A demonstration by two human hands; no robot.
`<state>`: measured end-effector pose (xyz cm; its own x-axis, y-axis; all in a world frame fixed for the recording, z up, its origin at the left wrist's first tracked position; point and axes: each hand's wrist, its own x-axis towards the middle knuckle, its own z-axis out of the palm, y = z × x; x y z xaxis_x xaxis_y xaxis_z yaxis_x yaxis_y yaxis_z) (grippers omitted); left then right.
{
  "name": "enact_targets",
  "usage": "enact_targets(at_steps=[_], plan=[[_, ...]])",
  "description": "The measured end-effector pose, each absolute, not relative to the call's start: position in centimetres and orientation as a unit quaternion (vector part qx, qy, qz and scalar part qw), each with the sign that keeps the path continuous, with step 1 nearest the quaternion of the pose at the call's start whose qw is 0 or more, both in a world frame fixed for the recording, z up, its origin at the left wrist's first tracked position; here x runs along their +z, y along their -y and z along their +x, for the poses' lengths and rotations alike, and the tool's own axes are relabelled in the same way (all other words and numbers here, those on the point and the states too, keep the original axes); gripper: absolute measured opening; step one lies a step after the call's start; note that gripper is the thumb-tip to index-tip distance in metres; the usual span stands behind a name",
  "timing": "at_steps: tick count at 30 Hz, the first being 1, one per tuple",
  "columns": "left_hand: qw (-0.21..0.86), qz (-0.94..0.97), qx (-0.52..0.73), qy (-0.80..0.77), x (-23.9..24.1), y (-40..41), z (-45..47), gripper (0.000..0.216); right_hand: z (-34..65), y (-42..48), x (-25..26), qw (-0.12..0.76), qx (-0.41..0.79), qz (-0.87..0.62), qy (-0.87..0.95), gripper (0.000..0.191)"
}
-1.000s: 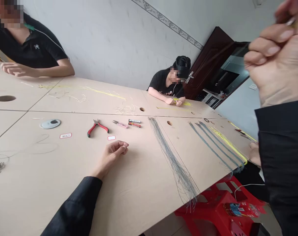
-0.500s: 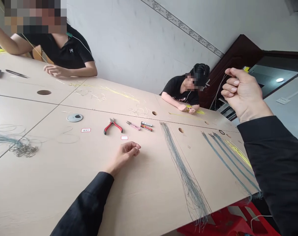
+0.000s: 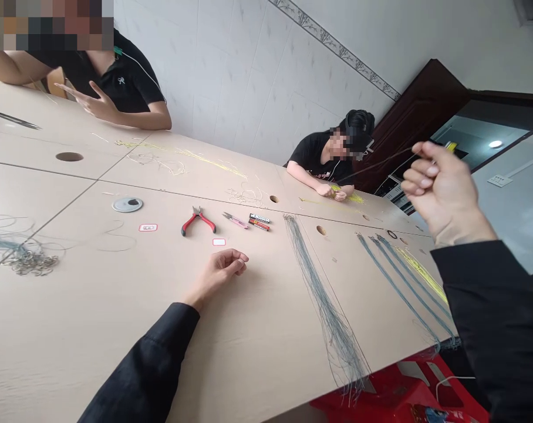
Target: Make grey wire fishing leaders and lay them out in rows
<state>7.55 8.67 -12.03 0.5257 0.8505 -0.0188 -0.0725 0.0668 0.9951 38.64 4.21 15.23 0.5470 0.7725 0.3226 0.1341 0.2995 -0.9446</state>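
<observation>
My left hand (image 3: 225, 271) rests low over the table, thumb and fingers pinched together; whatever is between them is too small to make out. Raised at the right, my right hand (image 3: 447, 191) is closed, thumb against forefinger, on a thin thread (image 3: 381, 163). The thread slants down and left from the fingertips and fades from sight. Just beyond my left hand lie red-handled pliers (image 3: 198, 221), pink thread snips (image 3: 235, 220) and two batteries (image 3: 259, 221). A long bundle of blue-grey threads (image 3: 321, 294) stretches along the table to its right.
More blue-grey bundles (image 3: 398, 294) and a yellow bundle (image 3: 420, 271) lie at right. At left is a blue-grey bundle with metal clasps (image 3: 32, 262), near a round metal disc (image 3: 127, 204). Two people sit across the table. A red stool (image 3: 381, 399) stands below the table edge.
My right hand has moved slightly down and right, and its thread now slants left instead of hanging. The left hand stays pinched. The co-worker at left has opened and lifted a hand.
</observation>
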Motion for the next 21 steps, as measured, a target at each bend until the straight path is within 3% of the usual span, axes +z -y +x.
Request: enact_targets(at_steps=[7,21], plan=[[0.66,0.57,0.359,-0.333,-12.0,-8.7,7.7,0.02,39.2,1.2,9.7,0.647,0.276,-0.604,0.374,0.019],[0.654,0.568,0.371,-0.335,-11.8,-8.6,7.8,0.024,39.5,9.5,4.7,0.611,0.307,-0.667,0.296,0.017]])
